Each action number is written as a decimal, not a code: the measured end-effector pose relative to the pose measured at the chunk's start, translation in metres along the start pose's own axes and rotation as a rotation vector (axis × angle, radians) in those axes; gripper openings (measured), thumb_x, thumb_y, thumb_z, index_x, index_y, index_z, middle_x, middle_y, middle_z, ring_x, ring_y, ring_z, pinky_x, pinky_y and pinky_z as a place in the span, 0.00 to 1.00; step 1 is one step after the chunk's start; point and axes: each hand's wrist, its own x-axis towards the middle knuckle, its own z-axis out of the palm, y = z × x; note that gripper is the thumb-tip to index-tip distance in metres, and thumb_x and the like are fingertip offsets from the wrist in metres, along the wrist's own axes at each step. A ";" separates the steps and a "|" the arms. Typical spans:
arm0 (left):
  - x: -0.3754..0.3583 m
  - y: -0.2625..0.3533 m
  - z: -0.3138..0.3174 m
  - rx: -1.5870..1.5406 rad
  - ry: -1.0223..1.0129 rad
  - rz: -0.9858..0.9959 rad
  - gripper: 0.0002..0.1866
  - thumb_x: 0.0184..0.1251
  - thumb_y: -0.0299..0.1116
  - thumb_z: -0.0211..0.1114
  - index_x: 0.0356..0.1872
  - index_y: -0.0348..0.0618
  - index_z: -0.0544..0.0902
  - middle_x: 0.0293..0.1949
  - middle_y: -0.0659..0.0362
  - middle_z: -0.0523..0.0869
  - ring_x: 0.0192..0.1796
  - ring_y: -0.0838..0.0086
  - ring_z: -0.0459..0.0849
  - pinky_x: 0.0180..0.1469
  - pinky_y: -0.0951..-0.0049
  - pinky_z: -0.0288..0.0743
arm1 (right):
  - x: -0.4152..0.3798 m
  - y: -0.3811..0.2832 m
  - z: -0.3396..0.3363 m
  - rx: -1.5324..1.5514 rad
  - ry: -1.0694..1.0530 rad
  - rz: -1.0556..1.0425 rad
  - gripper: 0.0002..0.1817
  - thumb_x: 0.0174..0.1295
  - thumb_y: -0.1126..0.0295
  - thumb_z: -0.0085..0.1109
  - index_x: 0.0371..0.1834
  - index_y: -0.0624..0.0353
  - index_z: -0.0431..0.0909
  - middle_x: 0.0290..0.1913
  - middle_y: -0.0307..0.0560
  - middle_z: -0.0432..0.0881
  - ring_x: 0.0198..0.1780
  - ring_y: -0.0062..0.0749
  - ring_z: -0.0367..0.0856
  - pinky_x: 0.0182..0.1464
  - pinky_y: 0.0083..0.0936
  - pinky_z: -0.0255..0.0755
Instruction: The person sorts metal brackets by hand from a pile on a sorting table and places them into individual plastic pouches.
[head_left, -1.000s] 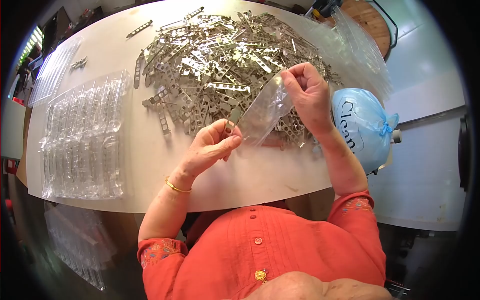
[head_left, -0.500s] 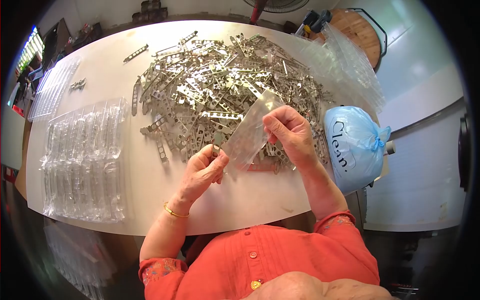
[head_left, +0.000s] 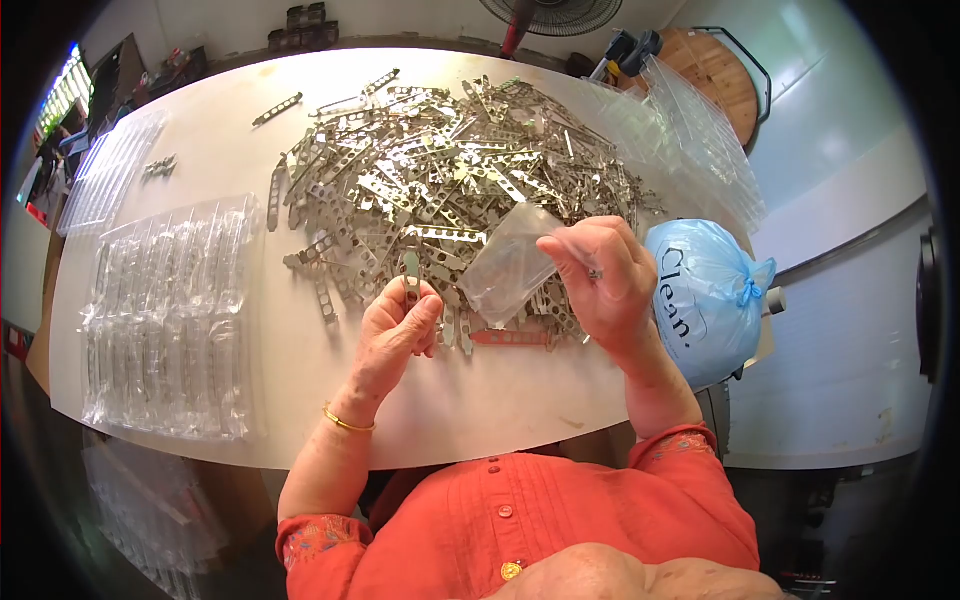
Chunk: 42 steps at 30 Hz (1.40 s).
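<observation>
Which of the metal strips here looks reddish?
The reddish strip lying at the near edge of the pile, just below the clear bag in the right hand; the other strips look silvery or greyish.

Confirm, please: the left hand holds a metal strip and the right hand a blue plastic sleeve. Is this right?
The head view shows the plastic sleeve in the right hand is clear, not blue. The left hand holds a metal strip.
</observation>
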 end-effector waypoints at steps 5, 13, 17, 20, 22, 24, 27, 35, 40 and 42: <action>-0.002 0.006 -0.005 -0.228 -0.190 -0.069 0.14 0.82 0.43 0.58 0.48 0.41 0.78 0.24 0.69 0.69 0.22 0.85 0.66 0.27 0.79 0.68 | -0.004 -0.004 0.006 -0.065 -0.080 -0.213 0.14 0.51 0.76 0.73 0.42 0.56 0.84 0.39 0.40 0.83 0.27 0.28 0.82 0.25 0.24 0.75; -0.006 0.006 -0.005 -0.266 -0.214 -0.266 0.31 0.84 0.57 0.41 0.51 0.38 0.80 0.22 0.67 0.71 0.19 0.82 0.66 0.21 0.78 0.65 | -0.021 -0.029 0.021 0.013 -0.340 -0.442 0.16 0.49 0.71 0.68 0.44 0.53 0.87 0.44 0.37 0.84 0.25 0.17 0.77 0.27 0.18 0.71; -0.005 0.010 -0.008 -0.245 -0.248 -0.236 0.12 0.77 0.38 0.64 0.44 0.39 0.82 0.22 0.69 0.72 0.20 0.86 0.66 0.22 0.79 0.63 | -0.028 -0.039 0.029 0.124 -0.396 -0.408 0.16 0.49 0.75 0.70 0.44 0.56 0.88 0.44 0.41 0.85 0.29 0.23 0.82 0.33 0.22 0.77; -0.006 0.008 -0.009 -0.245 -0.213 -0.162 0.07 0.73 0.30 0.67 0.45 0.39 0.83 0.23 0.69 0.73 0.20 0.86 0.67 0.23 0.80 0.63 | -0.040 -0.037 0.034 0.221 -0.375 -0.347 0.16 0.52 0.78 0.68 0.45 0.56 0.87 0.49 0.41 0.82 0.38 0.29 0.85 0.35 0.23 0.78; -0.006 0.009 -0.009 -0.217 -0.210 -0.086 0.06 0.74 0.30 0.66 0.45 0.39 0.83 0.23 0.69 0.74 0.21 0.86 0.68 0.24 0.81 0.63 | -0.046 -0.048 0.029 0.390 -0.299 -0.088 0.19 0.53 0.84 0.65 0.50 0.59 0.84 0.47 0.45 0.82 0.42 0.33 0.85 0.39 0.25 0.79; -0.008 0.014 -0.007 -0.105 -0.218 0.001 0.06 0.74 0.29 0.65 0.46 0.40 0.83 0.26 0.68 0.77 0.22 0.86 0.70 0.24 0.82 0.64 | -0.064 -0.045 0.022 0.511 -0.364 0.168 0.17 0.57 0.83 0.63 0.51 0.61 0.82 0.47 0.45 0.81 0.42 0.31 0.84 0.40 0.24 0.78; -0.011 0.014 -0.005 -0.109 -0.244 -0.004 0.06 0.74 0.28 0.64 0.47 0.40 0.82 0.29 0.67 0.80 0.24 0.86 0.73 0.25 0.83 0.64 | -0.081 -0.038 0.011 0.952 -0.724 0.964 0.16 0.76 0.62 0.53 0.54 0.64 0.79 0.44 0.41 0.81 0.42 0.25 0.81 0.44 0.23 0.76; -0.016 0.014 -0.004 -0.057 -0.467 -0.221 0.09 0.72 0.28 0.65 0.49 0.38 0.82 0.31 0.67 0.81 0.28 0.86 0.74 0.29 0.80 0.67 | -0.074 -0.034 0.031 1.609 -0.490 1.414 0.24 0.75 0.50 0.57 0.60 0.60 0.80 0.45 0.40 0.84 0.41 0.22 0.81 0.42 0.20 0.72; -0.010 0.009 -0.005 0.021 -0.296 -0.168 0.10 0.72 0.31 0.67 0.49 0.41 0.82 0.29 0.68 0.79 0.25 0.86 0.74 0.26 0.81 0.68 | -0.069 -0.025 0.042 1.382 -0.120 1.208 0.09 0.70 0.66 0.66 0.45 0.59 0.85 0.32 0.35 0.83 0.27 0.15 0.76 0.29 0.14 0.68; -0.007 0.009 -0.007 0.001 -0.271 -0.140 0.10 0.72 0.32 0.68 0.49 0.41 0.81 0.29 0.68 0.79 0.25 0.86 0.74 0.25 0.81 0.68 | -0.065 -0.023 0.046 1.328 -0.049 1.152 0.08 0.70 0.66 0.67 0.44 0.58 0.85 0.31 0.35 0.83 0.26 0.15 0.76 0.29 0.14 0.68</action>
